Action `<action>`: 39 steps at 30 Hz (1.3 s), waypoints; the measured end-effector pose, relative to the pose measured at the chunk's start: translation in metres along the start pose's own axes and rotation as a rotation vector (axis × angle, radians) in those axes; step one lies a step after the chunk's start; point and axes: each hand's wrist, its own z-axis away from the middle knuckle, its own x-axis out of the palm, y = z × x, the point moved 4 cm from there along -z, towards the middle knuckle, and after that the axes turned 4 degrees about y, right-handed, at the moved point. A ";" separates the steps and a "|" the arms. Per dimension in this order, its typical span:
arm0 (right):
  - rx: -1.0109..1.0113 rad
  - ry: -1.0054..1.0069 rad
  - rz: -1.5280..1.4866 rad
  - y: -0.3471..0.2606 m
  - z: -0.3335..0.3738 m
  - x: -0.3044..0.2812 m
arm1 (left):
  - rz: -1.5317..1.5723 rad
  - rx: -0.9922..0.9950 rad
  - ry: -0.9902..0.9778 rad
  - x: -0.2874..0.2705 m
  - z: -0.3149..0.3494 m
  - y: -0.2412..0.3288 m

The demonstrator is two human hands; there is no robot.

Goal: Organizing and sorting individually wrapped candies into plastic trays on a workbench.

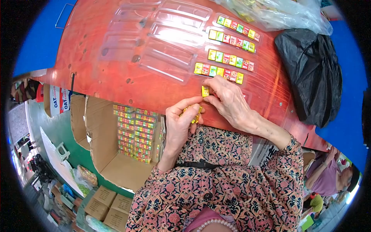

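Note:
My right hand (232, 102) pinches a small yellow wrapped block (205, 91) between thumb and fingertips, just above the red table's near edge. Beside it, my left hand (177, 121) is closed around several more yellow blocks (197, 115), partly hidden by its fingers. Beyond my right hand lie rows of small yellow, green and red blocks (231, 59) in narrow clear plastic trays. The nearest full row (218, 73) sits just past my right knuckles. Under my right wrist, a bit of red (245, 96) shows, mostly covered.
Clear plastic trays (168, 58) with nothing in them lie on the red table (96, 73). A black plastic bag (309, 73) and a clear bag (278, 15) lie at the right. Below left stands an open cardboard box (127, 170) with stacked rows of blocks. Another person (328, 174) is at right.

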 end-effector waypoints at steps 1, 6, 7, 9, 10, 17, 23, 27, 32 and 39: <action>0.000 0.005 0.028 0.002 0.000 0.000 | -0.011 -0.006 0.006 0.001 -0.001 0.000; 0.025 0.049 0.045 0.003 0.001 -0.002 | -0.004 -0.030 0.016 0.000 -0.002 -0.001; 0.053 0.039 0.035 0.003 0.001 -0.001 | 0.010 -0.025 0.019 0.000 -0.002 -0.001; 0.083 0.032 0.026 0.005 0.002 -0.001 | 0.000 -0.027 0.019 0.000 -0.002 -0.002; 0.061 0.054 0.028 0.005 0.002 -0.003 | -0.007 -0.028 0.022 0.000 -0.002 -0.002; 0.278 0.052 -0.176 0.013 -0.010 -0.036 | -0.046 0.000 0.058 0.005 -0.001 0.001; 0.100 0.090 -0.058 0.013 -0.008 -0.038 | -0.102 0.029 0.025 0.012 -0.006 0.001; -0.005 0.058 0.047 0.013 -0.001 -0.024 | -0.228 0.053 0.036 0.014 -0.006 0.003; -0.003 0.045 0.090 0.013 0.001 -0.019 | -0.356 0.205 0.090 0.014 -0.007 0.007; -0.035 0.089 0.131 0.014 0.001 -0.013 | -0.492 0.406 0.088 0.014 -0.011 0.014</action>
